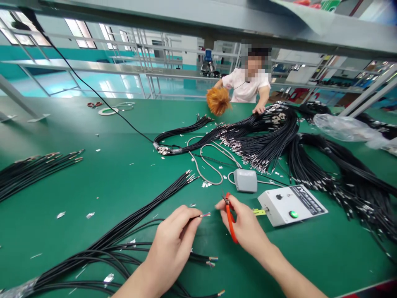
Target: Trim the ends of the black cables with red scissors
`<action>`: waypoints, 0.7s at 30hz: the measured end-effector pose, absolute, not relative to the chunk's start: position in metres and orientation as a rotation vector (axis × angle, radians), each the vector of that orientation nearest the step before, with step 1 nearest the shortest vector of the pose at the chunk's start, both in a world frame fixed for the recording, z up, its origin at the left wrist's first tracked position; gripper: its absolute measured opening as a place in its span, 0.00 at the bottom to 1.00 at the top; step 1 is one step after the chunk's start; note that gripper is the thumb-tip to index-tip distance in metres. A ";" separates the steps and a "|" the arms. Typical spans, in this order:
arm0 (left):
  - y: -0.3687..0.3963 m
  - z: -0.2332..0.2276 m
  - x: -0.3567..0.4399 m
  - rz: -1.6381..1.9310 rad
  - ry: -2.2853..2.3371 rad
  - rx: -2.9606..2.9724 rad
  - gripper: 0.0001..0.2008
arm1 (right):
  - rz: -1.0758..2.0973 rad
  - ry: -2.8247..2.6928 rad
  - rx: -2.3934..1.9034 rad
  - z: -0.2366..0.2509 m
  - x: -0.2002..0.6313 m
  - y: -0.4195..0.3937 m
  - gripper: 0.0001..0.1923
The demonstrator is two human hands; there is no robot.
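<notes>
My left hand (173, 244) pinches the end of a black cable, whose thin coloured wires (204, 215) stick out past my fingertips. Red-handled cutters (231, 221) rest in my right hand (248, 225), their small dark jaws pointing up and away from me. A short gap separates the cutters from the wire ends. Below and left of my hands, more black cables (155, 198) run across the green table in a loose bundle, several with stripped ends. Other cable ends with coloured wires (212, 260) lie just beneath my left hand.
A white control box (294, 205) with a lit green button stands right, near a grey pedal (245, 180). Large piles of black cables (263, 136) cover the back right. Foil scraps (89, 215) dot the table. Across it sits a person (248, 85), one hand on the cables.
</notes>
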State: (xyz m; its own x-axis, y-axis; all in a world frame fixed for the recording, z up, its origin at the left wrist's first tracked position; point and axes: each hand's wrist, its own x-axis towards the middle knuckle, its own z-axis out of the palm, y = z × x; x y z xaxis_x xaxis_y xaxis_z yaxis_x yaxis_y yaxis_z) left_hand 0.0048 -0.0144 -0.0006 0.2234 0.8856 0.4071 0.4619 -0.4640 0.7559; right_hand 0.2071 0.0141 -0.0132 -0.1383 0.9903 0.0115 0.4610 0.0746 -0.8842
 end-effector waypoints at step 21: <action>-0.016 -0.004 0.008 1.086 1.205 1.695 0.14 | 1.245 -1.139 -1.089 -0.008 0.154 -0.005 0.14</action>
